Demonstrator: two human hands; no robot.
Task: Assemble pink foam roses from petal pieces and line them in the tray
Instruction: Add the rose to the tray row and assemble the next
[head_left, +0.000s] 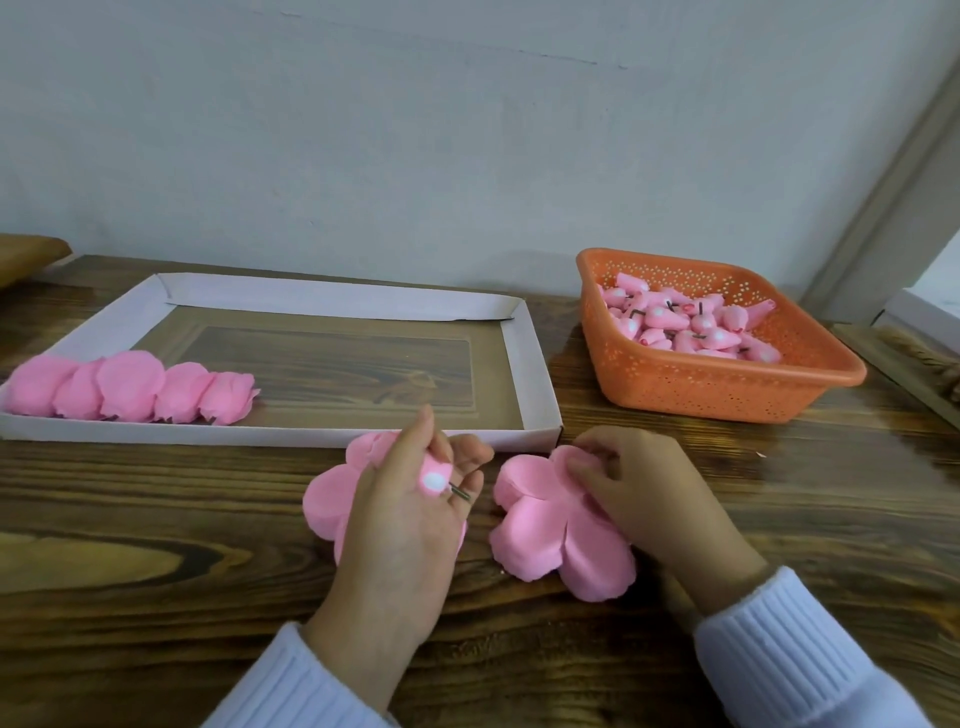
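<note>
My left hand (405, 525) grips a pink foam rose bud (435, 475) with a white base and a short wire stem. Under that hand lies a flat pink petal piece (327, 499), partly hidden. My right hand (644, 499) pinches the upper edge of a second flat petal piece (550, 535) lying on the table. Several finished pink roses (130, 389) stand in a row along the front left of the white cardboard tray (530, 358).
An orange perforated basket (727, 384) holding several pink buds (691, 322) stands at the right, behind my right hand. The wooden table (156, 545) runs back to a grey wall. A wooden frame edge (914, 374) lies at the far right.
</note>
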